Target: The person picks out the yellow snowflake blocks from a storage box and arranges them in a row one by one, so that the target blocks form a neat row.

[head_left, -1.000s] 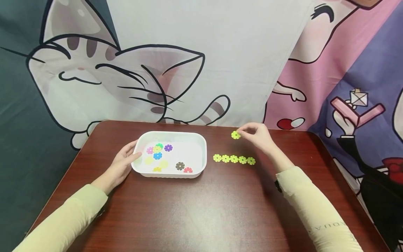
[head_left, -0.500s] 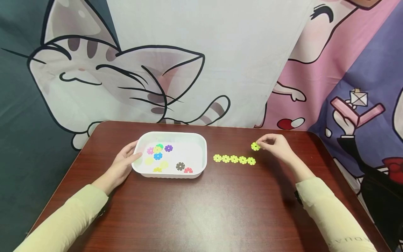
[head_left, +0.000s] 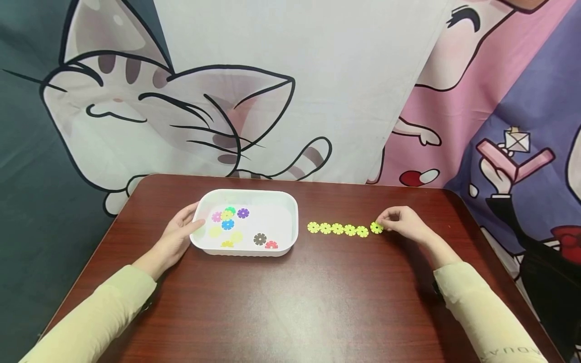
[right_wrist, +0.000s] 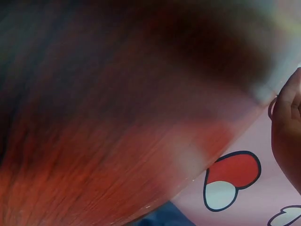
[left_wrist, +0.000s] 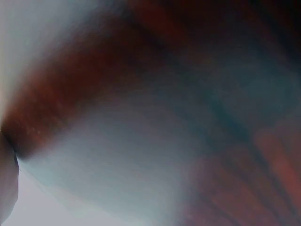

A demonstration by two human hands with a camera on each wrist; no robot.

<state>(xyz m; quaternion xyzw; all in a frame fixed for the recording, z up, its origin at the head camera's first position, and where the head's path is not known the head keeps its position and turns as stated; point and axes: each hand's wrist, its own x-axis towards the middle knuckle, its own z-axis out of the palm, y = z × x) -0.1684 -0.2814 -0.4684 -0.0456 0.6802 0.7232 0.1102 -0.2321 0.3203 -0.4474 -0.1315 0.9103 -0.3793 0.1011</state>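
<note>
In the head view, my left hand (head_left: 173, 236) grips the left end of a white plastic tray (head_left: 274, 214), thumb over the rim and fingers along the outside. Between thumb and fingertips, my right hand (head_left: 405, 223) pinches a yellow-green snowflake disc (head_left: 375, 228). That disc is just beyond the right end of a straight row of yellow-green snowflake discs (head_left: 337, 229), with a small gap between. Both wrist views are largely blurred; only a sliver of the left hand (left_wrist: 7, 186) and part of the right hand (right_wrist: 288, 127) show at their edges.
Inside the tray lie several snowflake discs, among them a purple disc (head_left: 243, 213), a blue disc (head_left: 228, 225), a brown disc (head_left: 259, 239) and a red disc (head_left: 271, 245). Everything stands on a dark wooden table (head_left: 290, 307). A cartoon-printed cloth (head_left: 354, 91) hangs behind it.
My right hand has carried its yellow-green snowflake disc from behind the row, rightward and toward me, to the row's right end. The left hand and the tray have stayed put.
</note>
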